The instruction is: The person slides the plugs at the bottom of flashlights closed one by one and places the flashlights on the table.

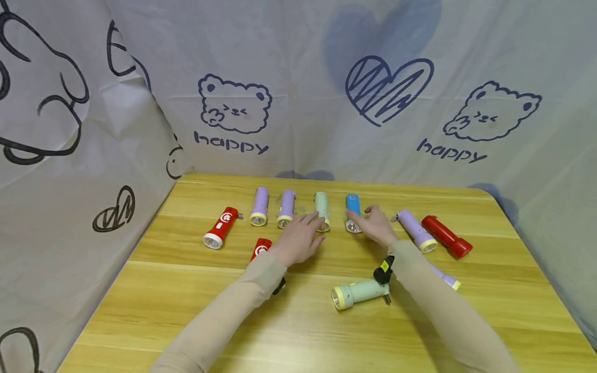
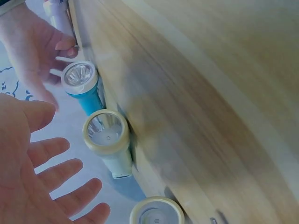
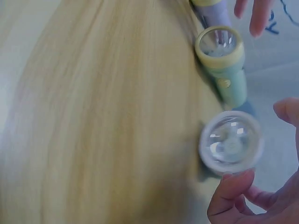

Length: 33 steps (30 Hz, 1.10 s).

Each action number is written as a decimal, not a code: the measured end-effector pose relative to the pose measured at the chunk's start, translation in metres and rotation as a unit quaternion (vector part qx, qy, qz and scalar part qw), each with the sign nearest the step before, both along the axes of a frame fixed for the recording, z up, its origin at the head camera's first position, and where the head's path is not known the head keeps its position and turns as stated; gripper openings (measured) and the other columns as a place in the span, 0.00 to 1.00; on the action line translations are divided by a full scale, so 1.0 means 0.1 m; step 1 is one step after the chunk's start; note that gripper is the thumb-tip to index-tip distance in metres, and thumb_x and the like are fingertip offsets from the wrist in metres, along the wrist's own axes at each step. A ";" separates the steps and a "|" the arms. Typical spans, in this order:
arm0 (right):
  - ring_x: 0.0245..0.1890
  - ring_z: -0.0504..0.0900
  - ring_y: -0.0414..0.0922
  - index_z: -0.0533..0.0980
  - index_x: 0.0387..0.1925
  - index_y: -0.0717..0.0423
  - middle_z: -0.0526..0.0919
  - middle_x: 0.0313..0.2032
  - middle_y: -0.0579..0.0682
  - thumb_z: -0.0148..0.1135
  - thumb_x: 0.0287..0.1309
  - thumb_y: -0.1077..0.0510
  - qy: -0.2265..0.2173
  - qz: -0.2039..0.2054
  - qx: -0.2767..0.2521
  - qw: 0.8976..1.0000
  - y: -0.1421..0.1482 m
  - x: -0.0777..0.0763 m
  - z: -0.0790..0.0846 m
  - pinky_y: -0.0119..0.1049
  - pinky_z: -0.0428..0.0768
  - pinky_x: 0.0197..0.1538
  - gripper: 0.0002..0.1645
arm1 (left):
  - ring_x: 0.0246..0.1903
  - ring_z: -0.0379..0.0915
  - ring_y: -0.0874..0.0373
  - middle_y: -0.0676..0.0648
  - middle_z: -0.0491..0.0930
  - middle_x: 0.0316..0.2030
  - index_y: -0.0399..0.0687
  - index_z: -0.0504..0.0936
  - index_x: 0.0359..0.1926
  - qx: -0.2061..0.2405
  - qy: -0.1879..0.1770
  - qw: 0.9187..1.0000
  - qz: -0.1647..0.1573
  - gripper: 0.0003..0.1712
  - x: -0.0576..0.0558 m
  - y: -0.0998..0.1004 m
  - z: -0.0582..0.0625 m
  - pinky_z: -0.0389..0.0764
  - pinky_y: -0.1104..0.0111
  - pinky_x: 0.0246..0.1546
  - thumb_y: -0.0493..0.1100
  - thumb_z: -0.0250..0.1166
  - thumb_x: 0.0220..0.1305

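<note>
As right grip [image 1: 377,226] straddles it | blue flashlight [image 1: 353,202] | between thumb [image 3: 287,112] and fingers [image 3: 230,190]

The bench [image 1: 154,295] is streaked yellow, and at twelve o'clock the blue flashlight [image 1: 353,203] is white-rimmed, the pale-green flashlight [image 1: 321,203] cream-rimmed.

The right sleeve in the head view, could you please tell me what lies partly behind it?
A purple flashlight pokes out from behind the right sleeve, showing its yellow end and part of its body; the rest is covered.
</note>
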State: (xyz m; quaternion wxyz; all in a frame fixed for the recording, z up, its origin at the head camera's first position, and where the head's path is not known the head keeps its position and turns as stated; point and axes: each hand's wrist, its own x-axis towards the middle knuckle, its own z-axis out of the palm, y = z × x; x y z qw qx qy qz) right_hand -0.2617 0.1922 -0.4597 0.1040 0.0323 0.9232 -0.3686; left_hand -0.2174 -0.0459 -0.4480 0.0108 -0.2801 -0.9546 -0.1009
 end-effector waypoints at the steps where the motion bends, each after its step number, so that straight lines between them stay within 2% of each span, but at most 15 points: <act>1: 0.55 0.75 0.59 0.60 0.66 0.67 0.71 0.60 0.69 0.49 0.65 0.25 0.012 0.005 0.007 1.000 0.01 0.02 0.03 0.52 0.76 0.58 0.52 | 0.73 0.63 0.43 0.39 0.65 0.74 0.44 0.67 0.73 0.002 0.002 1.000 -0.001 0.29 0.00 0.01 0.01 0.63 0.52 0.76 0.52 0.53 0.78; 6: 0.58 0.73 0.61 0.60 0.69 0.66 0.70 0.62 0.70 0.48 0.67 0.27 0.067 0.011 0.013 0.998 0.09 0.11 0.25 0.56 0.75 0.60 0.51 | 0.74 0.62 0.45 0.42 0.63 0.75 0.47 0.66 0.74 0.012 0.001 1.000 -0.001 0.30 0.02 0.07 0.06 0.62 0.54 0.76 0.53 0.52 0.78; 9: 0.57 0.73 0.62 0.60 0.69 0.65 0.68 0.62 0.70 0.47 0.70 0.31 0.101 0.020 0.014 0.995 0.19 0.16 0.37 0.56 0.77 0.55 0.46 | 0.74 0.61 0.46 0.44 0.62 0.76 0.50 0.64 0.75 0.019 0.006 1.000 -0.005 0.30 0.02 0.13 0.10 0.62 0.54 0.76 0.53 0.52 0.78; 14: 0.57 0.73 0.63 0.61 0.69 0.63 0.66 0.63 0.69 0.45 0.73 0.36 0.151 0.029 0.045 0.987 0.44 0.23 0.45 0.58 0.77 0.57 0.40 | 0.74 0.61 0.47 0.42 0.63 0.75 0.50 0.63 0.75 0.037 0.035 0.998 -0.042 0.29 0.05 0.23 0.18 0.63 0.55 0.76 0.50 0.52 0.78; 19: 0.59 0.72 0.66 0.63 0.68 0.64 0.67 0.63 0.71 0.48 0.74 0.41 0.183 0.025 0.081 0.979 0.71 0.32 0.47 0.63 0.73 0.58 0.36 | 0.72 0.65 0.48 0.44 0.68 0.72 0.52 0.65 0.74 0.063 0.056 0.993 -0.085 0.27 0.08 0.35 0.24 0.68 0.55 0.73 0.47 0.52 0.78; 23: 0.59 0.71 0.68 0.63 0.69 0.67 0.66 0.63 0.73 0.51 0.72 0.46 0.192 0.043 0.109 0.974 0.89 0.38 0.44 0.66 0.71 0.59 0.35 | 0.69 0.69 0.50 0.46 0.71 0.69 0.53 0.69 0.72 0.073 0.072 0.988 -0.117 0.24 0.09 0.44 0.26 0.71 0.56 0.71 0.45 0.52 0.78; 30: 0.47 0.75 0.63 0.63 0.68 0.70 0.71 0.56 0.74 0.56 0.69 0.52 0.172 0.086 0.153 0.969 1.10 0.45 0.32 0.60 0.76 0.49 0.34 | 0.68 0.70 0.50 0.46 0.71 0.69 0.52 0.70 0.71 0.062 0.073 0.985 -0.144 0.24 0.10 0.60 0.23 0.71 0.58 0.70 0.45 0.52 0.78; 33: 0.53 0.75 0.67 0.62 0.69 0.71 0.70 0.58 0.76 0.57 0.68 0.54 0.150 0.110 0.171 0.968 1.16 0.46 0.26 0.63 0.77 0.53 0.35 | 0.68 0.70 0.51 0.46 0.71 0.69 0.53 0.70 0.70 0.053 0.068 0.985 -0.146 0.24 0.10 0.64 0.19 0.71 0.59 0.71 0.45 0.53 0.77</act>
